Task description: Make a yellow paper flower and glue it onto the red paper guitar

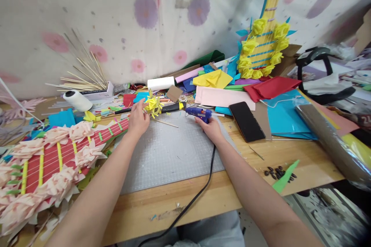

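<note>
My left hand (139, 118) is at the far left part of the grey cutting mat (174, 154), its fingers closed at the edge of a yellow paper flower (154, 105) with ragged petals. Gripped in my right hand (212, 128) is a blue hot glue gun (203, 114), its nozzle pointing left toward the flower. A black cord (203, 189) runs down from the glue gun over the table edge. Between the hands lie a black and yellow tool handle (173, 107) and a thin wooden stick (165, 123).
A red paper guitar (52, 158) with pale pink flowers fills the left. A yellow paper guitar (262, 50) leans at the back. A phone (247, 121), coloured paper, a wrapped brown roll (333, 142) and dark beads (279, 171) lie right. Wooden sticks (87, 77) and a thread spool (77, 100) stand back left.
</note>
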`<move>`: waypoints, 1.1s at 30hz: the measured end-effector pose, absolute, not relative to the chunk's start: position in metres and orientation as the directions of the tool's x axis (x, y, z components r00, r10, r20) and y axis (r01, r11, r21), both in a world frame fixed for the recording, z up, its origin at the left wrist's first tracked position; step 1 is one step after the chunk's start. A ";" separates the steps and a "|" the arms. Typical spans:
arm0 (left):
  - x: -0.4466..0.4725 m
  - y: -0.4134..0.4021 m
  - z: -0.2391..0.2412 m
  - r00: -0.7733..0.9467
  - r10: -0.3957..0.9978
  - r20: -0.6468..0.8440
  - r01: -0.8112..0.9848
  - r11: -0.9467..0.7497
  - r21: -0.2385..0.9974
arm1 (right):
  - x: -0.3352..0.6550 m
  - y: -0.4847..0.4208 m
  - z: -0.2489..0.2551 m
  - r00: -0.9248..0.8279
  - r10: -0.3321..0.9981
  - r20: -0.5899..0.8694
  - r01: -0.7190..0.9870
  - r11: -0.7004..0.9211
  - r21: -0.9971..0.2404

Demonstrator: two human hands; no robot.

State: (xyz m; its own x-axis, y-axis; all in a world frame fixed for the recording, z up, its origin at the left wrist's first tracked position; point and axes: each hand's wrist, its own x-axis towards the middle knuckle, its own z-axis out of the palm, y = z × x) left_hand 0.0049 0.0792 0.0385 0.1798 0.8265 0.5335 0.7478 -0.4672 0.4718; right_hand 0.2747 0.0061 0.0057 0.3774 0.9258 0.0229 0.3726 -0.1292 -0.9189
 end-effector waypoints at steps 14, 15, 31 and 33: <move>0.008 0.078 0.056 0.196 0.880 0.432 0.818 -0.389 0.423 | 0.274 0.006 0.008 0.366 0.930 0.015 0.403 -0.144 -0.904; 0.008 0.077 0.056 0.200 0.881 0.428 0.819 -0.390 0.420 | 0.274 0.006 0.008 0.363 0.932 0.017 0.406 -0.142 -0.903; 0.009 0.076 0.054 0.199 0.887 0.416 0.827 -0.380 0.415 | 0.271 0.005 0.009 0.362 0.932 0.024 0.448 -0.151 -0.881; 0.008 0.077 0.054 0.182 0.893 0.411 0.819 -0.369 0.439 | 0.271 0.005 0.009 0.365 0.931 0.026 0.452 -0.153 -0.879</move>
